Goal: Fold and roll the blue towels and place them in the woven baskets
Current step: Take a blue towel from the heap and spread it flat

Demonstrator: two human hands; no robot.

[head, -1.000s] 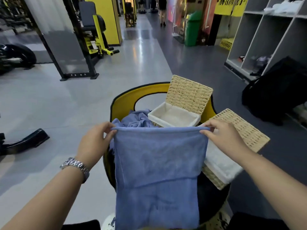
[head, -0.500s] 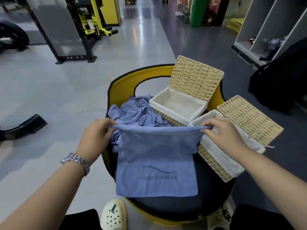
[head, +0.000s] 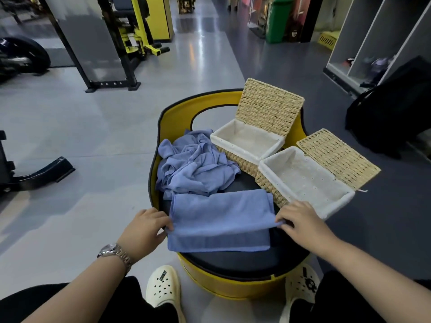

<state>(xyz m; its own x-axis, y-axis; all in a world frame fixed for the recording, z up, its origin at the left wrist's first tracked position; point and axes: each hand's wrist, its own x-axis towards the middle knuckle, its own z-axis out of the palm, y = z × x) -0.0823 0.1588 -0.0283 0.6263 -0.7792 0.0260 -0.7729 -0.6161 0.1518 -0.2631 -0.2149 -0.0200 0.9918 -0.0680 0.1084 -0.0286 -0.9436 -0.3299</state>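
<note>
A blue towel (head: 219,220) lies folded over on the dark seat of a yellow round chair (head: 233,283). My left hand (head: 144,229) pinches the upper layer's left corner, and my right hand (head: 300,221) pinches its right corner. A crumpled heap of blue towels (head: 196,166) lies behind it. Two woven baskets with white liners stand open and empty on the seat's right side, one at the back (head: 247,142) and one nearer my right hand (head: 305,180), their lids tipped back.
A black bag (head: 394,106) leans by white shelving (head: 377,36) at the right. Yellow and black gym machines (head: 130,36) stand at the back left, and a black machine foot (head: 44,171) lies on the grey floor at left. My white clogs (head: 163,290) rest below the chair.
The towel that hung between my hands has come down onto the seat, its top edge drawn toward me so it lies doubled. The view has tilted downward.
</note>
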